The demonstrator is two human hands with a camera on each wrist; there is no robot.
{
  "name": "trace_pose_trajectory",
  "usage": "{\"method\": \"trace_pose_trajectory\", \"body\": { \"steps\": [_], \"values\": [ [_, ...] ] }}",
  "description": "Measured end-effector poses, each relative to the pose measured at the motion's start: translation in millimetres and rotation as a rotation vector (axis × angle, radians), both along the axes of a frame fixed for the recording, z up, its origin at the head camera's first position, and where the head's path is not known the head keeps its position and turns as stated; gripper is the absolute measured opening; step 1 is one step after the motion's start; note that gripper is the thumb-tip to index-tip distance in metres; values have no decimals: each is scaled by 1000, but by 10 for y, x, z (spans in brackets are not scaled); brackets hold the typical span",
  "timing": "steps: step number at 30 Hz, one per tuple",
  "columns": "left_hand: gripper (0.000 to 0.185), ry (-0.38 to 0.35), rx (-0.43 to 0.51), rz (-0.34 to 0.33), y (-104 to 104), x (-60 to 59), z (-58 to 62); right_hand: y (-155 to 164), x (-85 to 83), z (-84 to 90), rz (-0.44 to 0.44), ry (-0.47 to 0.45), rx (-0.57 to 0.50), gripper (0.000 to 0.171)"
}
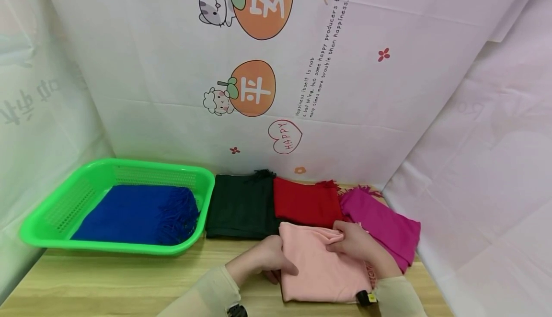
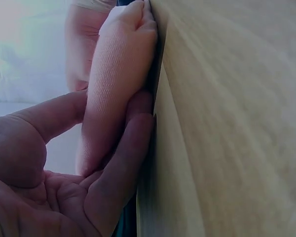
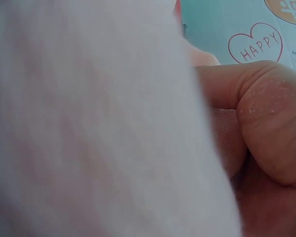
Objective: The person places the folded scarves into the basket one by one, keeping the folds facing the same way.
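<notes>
A folded pink scarf (image 1: pixel 321 269) lies at the front of the table, with some fringe showing at its right side. My left hand (image 1: pixel 272 255) grips its left edge, thumb on top and fingers underneath; in the left wrist view the thumb and fingers (image 2: pixel 123 163) pinch the folded layers close to the wood. At the far right part of the scarf, my right hand (image 1: pixel 354 241) pinches the cloth, which bunches into creases there. The right wrist view shows the thumb (image 3: pixel 266 108) pressed on the pink cloth, with much of that view blocked by a blurred pale surface.
On the left stands a green plastic basket (image 1: pixel 36 233) holding a folded blue scarf (image 1: pixel 125 216). Along the back wall lie a dark green scarf (image 1: pixel 241 207), a red scarf (image 1: pixel 306 204) and a magenta scarf (image 1: pixel 388 226). White printed sheets (image 1: pixel 172 68) enclose the wooden table (image 1: pixel 129 283).
</notes>
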State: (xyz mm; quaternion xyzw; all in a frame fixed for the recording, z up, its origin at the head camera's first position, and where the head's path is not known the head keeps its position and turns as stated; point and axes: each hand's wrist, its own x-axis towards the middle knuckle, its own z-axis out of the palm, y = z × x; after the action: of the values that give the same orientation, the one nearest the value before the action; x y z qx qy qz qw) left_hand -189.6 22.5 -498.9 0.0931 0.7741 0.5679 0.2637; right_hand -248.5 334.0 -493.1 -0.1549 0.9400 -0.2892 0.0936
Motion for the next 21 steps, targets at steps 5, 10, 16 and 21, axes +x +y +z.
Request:
{"method": "trace_pose_trajectory", "body": {
  "steps": [5,10,16,21],
  "values": [
    [30,-17,48,1,23,9,5,14,-2,3,8,8,-5,46],
    [28,-44,110,-19,21,21,4,38,-8,23,18,31,1,45],
    [28,-23,120,-28,21,27,5,64,-11,33,11,-3,-46,45],
    [29,17,84,-25,28,34,12,65,-18,24,-13,-57,-94,39]
  ]
}}
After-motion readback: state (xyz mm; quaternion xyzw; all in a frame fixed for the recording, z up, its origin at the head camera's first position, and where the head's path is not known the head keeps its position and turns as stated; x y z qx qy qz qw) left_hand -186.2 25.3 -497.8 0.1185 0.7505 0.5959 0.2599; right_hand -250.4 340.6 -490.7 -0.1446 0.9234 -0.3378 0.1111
